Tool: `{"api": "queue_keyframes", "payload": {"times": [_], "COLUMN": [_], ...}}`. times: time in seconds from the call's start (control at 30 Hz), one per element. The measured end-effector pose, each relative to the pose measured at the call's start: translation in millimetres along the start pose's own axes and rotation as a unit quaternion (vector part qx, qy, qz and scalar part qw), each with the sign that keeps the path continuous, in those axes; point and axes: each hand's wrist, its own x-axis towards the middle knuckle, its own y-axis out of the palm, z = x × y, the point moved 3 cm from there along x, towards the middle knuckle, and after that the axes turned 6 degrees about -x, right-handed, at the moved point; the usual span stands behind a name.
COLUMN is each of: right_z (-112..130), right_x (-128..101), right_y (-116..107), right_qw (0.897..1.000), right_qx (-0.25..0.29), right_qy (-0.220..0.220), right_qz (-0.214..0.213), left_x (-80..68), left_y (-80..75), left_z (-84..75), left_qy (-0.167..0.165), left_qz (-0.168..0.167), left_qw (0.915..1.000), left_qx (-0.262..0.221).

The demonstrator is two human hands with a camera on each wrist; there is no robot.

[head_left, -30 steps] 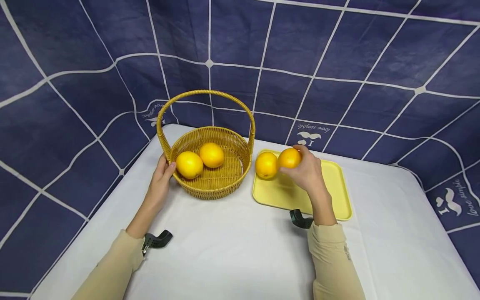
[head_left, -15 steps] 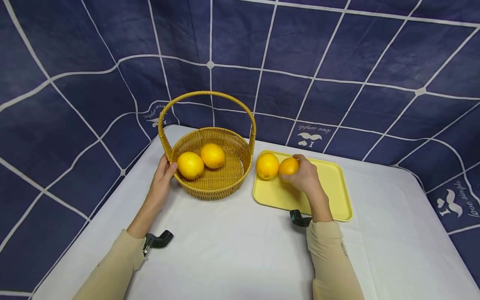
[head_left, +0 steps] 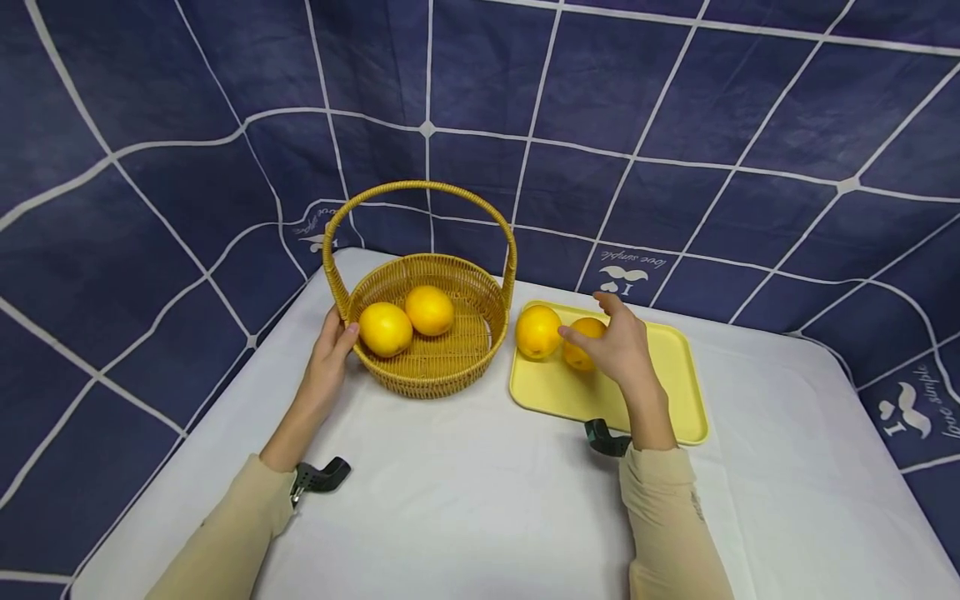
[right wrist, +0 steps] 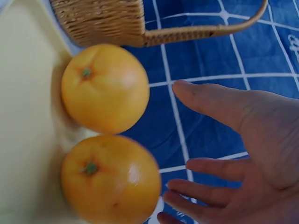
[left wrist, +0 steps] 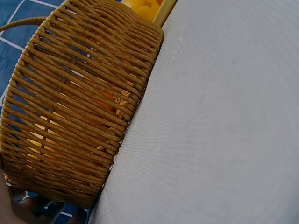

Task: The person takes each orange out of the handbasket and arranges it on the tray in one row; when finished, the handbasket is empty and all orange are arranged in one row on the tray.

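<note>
A woven basket (head_left: pixel 427 371) with a tall handle holds two oranges (head_left: pixel 385 328) (head_left: pixel 429 310). My left hand (head_left: pixel 327 360) rests against its left wall; the left wrist view shows the basket (left wrist: pixel 70 112) side close up. Two more oranges lie on the yellow tray (head_left: pixel 675 392): one at its left end (head_left: pixel 537 331), one (head_left: pixel 581 354) just behind my right hand (head_left: pixel 615 342). That hand hovers over it with fingers spread and holds nothing. In the right wrist view both oranges (right wrist: pixel 105 87) (right wrist: pixel 111 179) sit beside my right hand (right wrist: pixel 233 163).
A white cloth covers the table (head_left: pixel 465 500). A dark blue backdrop (head_left: pixel 675 125) with white lines rises behind and to the left. Black wrist mounts (head_left: pixel 321 477) (head_left: pixel 604 438) show at both sleeves.
My right hand set the orange down on the tray beside the other one and let go, its fingers now spread. The left hand stayed on the basket.
</note>
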Motion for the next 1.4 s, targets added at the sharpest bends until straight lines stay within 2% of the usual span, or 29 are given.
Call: {"api": "queue_keyframes", "payload": {"times": [0.2,0.43,0.67,0.87,1.1,1.4], "right_z": [18,44,71,83,100,140], "right_x": [-7,-17,-27,-31,-34,-32], "right_y": [-7,-4,16,33,52,80], "right_qw": [0.999,0.995,0.992,0.991,0.986,0.981], "right_qx": [0.014,0.028,0.045,0.047,0.044,0.037], "right_qy": [-0.023,-0.073,-0.112,-0.126,-0.161,-0.19], "right_qz": [-0.039,-0.069,-0.04,-0.021,-0.008,0.03], "left_x": [-0.1,0.6,0.8,1.4,1.1,1.4], "left_y": [0.2,0.2,0.6,0.2,0.4,0.3], "left_z": [0.5,0.8,1.0,0.9,-0.7,1.5], "left_qy": [-0.002,-0.001,0.0,0.002,-0.001,-0.003], "left_qz": [0.001,0.0,-0.001,0.0,-0.002,-0.004], "left_qw": [1.0,1.0,1.0,1.0,1.0,1.0], "left_qx": [-0.005,-0.005,-0.001,-0.002,-0.004,-0.002]}}
